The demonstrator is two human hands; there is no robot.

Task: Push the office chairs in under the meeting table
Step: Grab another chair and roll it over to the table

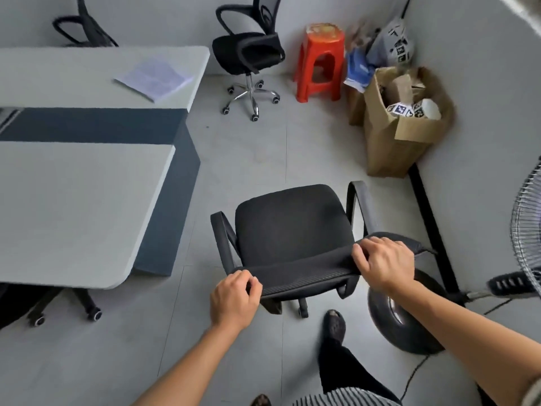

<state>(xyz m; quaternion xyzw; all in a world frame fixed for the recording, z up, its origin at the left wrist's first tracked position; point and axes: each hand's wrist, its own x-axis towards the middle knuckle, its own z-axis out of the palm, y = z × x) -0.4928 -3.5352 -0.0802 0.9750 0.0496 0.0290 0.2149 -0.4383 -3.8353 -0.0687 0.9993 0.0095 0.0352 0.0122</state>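
A black office chair [292, 230] stands on the floor in front of me, to the right of the grey meeting table [73, 200]. My left hand [234, 300] grips the left end of its backrest top. My right hand [383, 262] grips the right end. A second black chair [248, 51] stands away from the table's far right corner. A third chair [85, 27] sits behind the table at the far left. Under the table's near edge, only the wheeled base of another chair [58, 309] shows.
A notepad [153, 79] lies on the table. A red plastic stool [320, 63] and a brown cardboard box [395, 133] full of items stand by the right wall. A standing fan [527, 230] with its round base [401, 320] and cable is at my right.
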